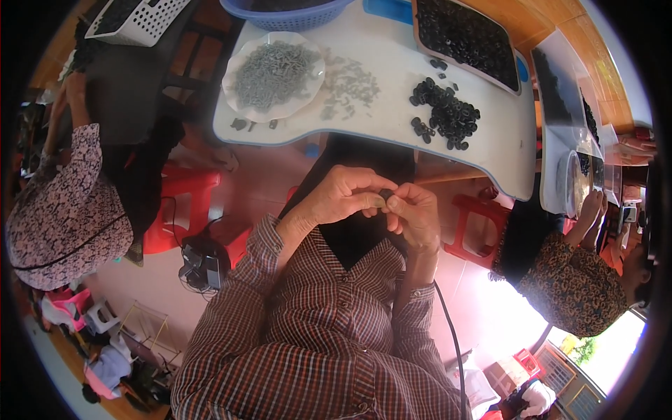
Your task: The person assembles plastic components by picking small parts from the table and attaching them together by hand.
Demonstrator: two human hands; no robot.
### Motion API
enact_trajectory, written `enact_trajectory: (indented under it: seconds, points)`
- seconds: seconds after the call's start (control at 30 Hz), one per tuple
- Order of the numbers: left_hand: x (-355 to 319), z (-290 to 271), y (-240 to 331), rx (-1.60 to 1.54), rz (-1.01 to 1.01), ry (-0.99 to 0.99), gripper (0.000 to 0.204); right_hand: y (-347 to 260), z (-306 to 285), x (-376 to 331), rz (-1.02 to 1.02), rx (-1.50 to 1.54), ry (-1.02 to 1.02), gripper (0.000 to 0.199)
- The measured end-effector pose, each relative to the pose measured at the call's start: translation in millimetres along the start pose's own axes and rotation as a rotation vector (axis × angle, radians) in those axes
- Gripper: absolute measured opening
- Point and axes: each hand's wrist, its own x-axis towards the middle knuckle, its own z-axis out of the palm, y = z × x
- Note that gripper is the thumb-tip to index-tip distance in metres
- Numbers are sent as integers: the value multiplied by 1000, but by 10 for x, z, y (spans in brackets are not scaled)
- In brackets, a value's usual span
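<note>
Hands meet over the lap, below the near edge of the white table (392, 133). 2 people sit at either side: one in a floral top at the left, one in a patterned brown top at the right, whose hands reach toward a second table there. On the white table, from largest to smallest: a long tray of black rings (465, 38) at the far right corner, a blue basket (287, 14) at the far edge, a white plate heaped with grey metal pieces (273, 73), a loose pile of black rings (448, 112) just right of centre, and a scatter of grey pieces (346, 87) between plate and pile. A white slotted crate (140, 19) stands apart on the dark surface to the far left.

The left hand (343, 196) and right hand (414, 215) touch at the fingertips. Between them sits 1 small black ring (386, 194), pinched narrowly: the left thumb and forefinger close on its left side, the right thumb and forefinger on its right. The remaining fingers of both hands curl inward. Only the ring's top edge shows above the fingertips.
</note>
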Motion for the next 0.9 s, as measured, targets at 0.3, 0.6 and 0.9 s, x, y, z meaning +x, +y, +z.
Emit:
enact_trajectory:
  seconds: [0.3,0.6,0.9]
  points:
    - [-16,20,-20,16,-10,-14,22,-37,25,14,51,-113,43,15]
    - [12,35,-68,-22,37,45,23,-25,18,57,1,-65,11,15]
    - [123,-52,-15,-57,71,136,28,88,44,59,-44,-3,39,17]
